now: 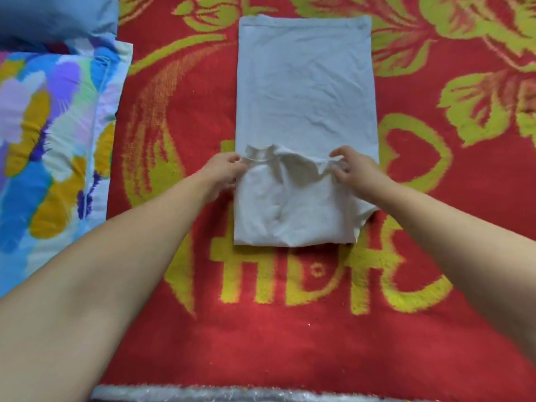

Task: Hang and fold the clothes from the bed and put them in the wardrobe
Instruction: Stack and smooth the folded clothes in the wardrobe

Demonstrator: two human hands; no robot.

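One white shirt (304, 97) lies flat at the centre of the frame on one red blanket (290, 329). Two hands work it: the left hand (223, 172) and right hand (352, 169) each pinch its folded-over collar edge. Two pillows sit upper left: one floral pillow (49, 140), one blue pillow (55, 15).

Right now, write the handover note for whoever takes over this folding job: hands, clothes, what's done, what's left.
Left hand: pinching the collar edge of the white shirt at its left corner.
Right hand: same grip on the right corner.
The shirt lies on the red blanket, already narrowed to a long rectangle; the collar end is doubled over the near part, with the far part lying flat.
Done: side folds, and a first fold from the collar end.
Left: finish folding it up, then carry it to the wardrobe, which is not in view.
A floral pillow lies to the left.
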